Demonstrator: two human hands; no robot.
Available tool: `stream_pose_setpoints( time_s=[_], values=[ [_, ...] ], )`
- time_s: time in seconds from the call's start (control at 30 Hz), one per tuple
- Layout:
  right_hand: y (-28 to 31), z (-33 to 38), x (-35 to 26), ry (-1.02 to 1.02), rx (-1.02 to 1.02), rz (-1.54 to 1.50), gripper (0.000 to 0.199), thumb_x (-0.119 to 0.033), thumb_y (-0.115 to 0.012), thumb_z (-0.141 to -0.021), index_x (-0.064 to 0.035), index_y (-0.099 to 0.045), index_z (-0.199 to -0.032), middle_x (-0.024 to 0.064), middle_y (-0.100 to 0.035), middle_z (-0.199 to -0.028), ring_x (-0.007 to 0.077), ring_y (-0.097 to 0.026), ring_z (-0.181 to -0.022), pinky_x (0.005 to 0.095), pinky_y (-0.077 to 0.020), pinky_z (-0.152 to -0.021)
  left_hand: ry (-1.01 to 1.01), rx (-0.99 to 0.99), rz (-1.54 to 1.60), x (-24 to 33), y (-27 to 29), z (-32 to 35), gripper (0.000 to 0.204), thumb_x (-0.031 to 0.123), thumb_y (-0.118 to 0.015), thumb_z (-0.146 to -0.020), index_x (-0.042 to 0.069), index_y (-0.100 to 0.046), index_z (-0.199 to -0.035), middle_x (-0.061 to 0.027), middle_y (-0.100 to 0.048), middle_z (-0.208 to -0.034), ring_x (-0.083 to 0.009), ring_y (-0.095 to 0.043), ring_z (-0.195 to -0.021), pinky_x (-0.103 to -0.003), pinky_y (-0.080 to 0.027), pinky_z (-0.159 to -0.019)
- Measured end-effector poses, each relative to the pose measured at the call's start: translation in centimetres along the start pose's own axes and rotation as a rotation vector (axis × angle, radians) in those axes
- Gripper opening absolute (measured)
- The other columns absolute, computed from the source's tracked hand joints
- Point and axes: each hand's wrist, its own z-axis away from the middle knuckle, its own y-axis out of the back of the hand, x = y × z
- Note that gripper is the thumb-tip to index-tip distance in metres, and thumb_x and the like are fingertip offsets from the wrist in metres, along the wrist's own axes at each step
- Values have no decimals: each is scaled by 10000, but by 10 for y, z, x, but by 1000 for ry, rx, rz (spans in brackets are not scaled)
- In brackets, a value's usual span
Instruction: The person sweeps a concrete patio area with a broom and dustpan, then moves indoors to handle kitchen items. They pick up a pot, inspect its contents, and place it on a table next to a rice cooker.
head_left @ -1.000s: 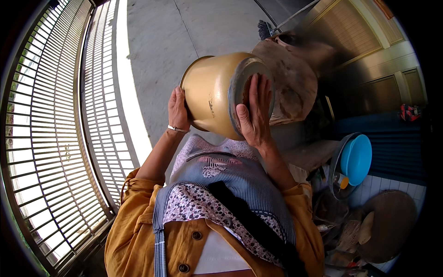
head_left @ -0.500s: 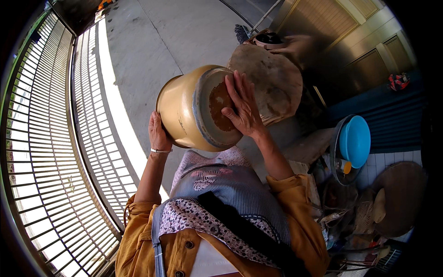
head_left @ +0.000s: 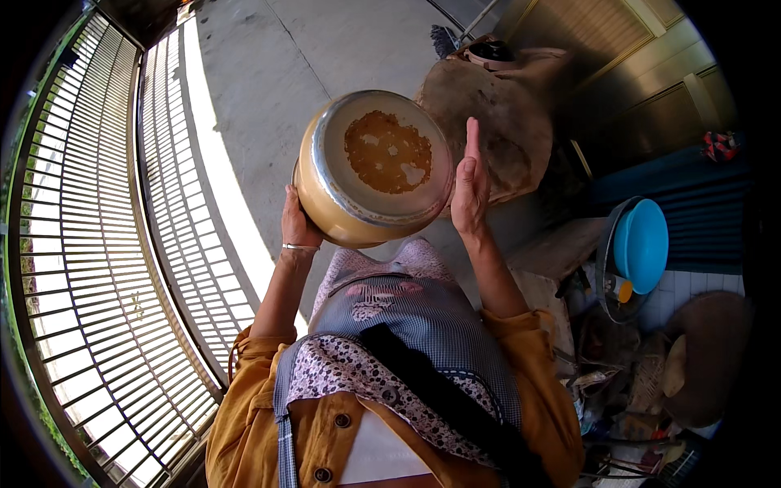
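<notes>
— Grey concrete floor (head_left: 244, 81) fills the head view's background, with a barred metal gate (head_left: 89, 244) at left and a smooth blue basin (head_left: 643, 246) at right.

— Where is the tan pot (head_left: 378, 167)?

— Raised over the floor, beyond the wearer's checked apron (head_left: 415, 321), tilted so its round base faces the wearer.

— How is it held?

— The left hand (head_left: 299, 224) clasps its left side, fingertips hidden behind. The right hand (head_left: 472, 191) is just beside the opposite edge, fingers straight and together, palm toward the pot; I can't tell whether it touches.

— How might it handle?

— Probably stiff, moderately heavy and slippery along the glossy wall; opposite sides near the rim seem the surest hold.

— Its textures?

— Shiny, curved, apparently metal sides; a worn grey ring surrounds a ragged rust-brown patch with pale spots.
</notes>
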Motion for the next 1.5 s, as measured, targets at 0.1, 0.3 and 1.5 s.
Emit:
stream_pose_setpoints(
  time_s=[0.1,0.3,1.5],
  values=[
    [-9,1,-3,72,-11,-136,728,-534,-178,-873,25,-105,-1333,158,-152,-1393,253,-157,-1286,328,-158,-1031,85,-1,77,-11,2,-2,423,366,-322,-912,36,-453,-1143,-89,-539,-1089,-218,-535,-964,-348,-441,-846],
    [-1,-1,41,92,-156,-547,757,-593,-172,-843,-22,-151,-1339,72,-207,-1387,199,-211,-1265,340,-178,-1030,188,-90,282,-27,20,-2,364,273,-413,-881,8,-477,-1122,-129,-568,-1045,-236,-569,-913,-366,-488,-779],
    [-59,44,195,-503,-79,-1033,562,-482,-262,-893,-28,-387,-1201,107,-503,-1065,190,-533,-920,298,-429,-816,-315,-303,-321,76,-19,62,383,100,-712,-686,26,-504,-999,-51,-602,-892,-126,-577,-797,-253,-473,-727]
  ],
)
